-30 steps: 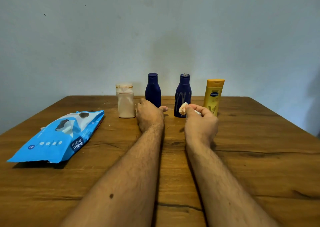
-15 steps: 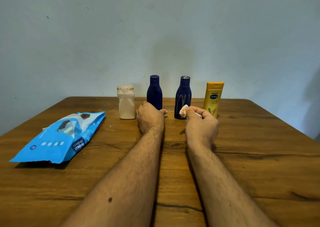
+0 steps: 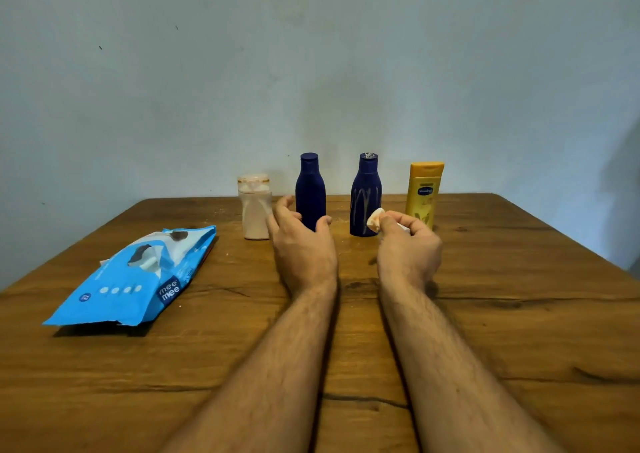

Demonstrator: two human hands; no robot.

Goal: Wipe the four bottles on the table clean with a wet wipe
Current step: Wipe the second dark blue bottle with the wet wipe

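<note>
Four bottles stand in a row at the far side of the wooden table (image 3: 485, 314): a pale pink bottle (image 3: 254, 210), a clean dark blue bottle (image 3: 310, 189), a dark blue bottle with pale streaks (image 3: 365, 196) and a yellow lotion bottle (image 3: 424, 193). My left hand (image 3: 301, 244) is open, its fingers and thumb curved around the base of the clean blue bottle without closing on it. My right hand (image 3: 408, 244) pinches a crumpled white wet wipe (image 3: 375, 217) just in front of the streaked blue bottle.
A blue pack of wet wipes (image 3: 138, 279) lies on the left part of the table, its flap lifted. A plain pale wall rises right behind the bottles. The table's right edge runs diagonally at the far right.
My left hand has opened from a loose fist and reached forward around the clean blue bottle. The right hand with the wipe stays near the streaked bottle.
</note>
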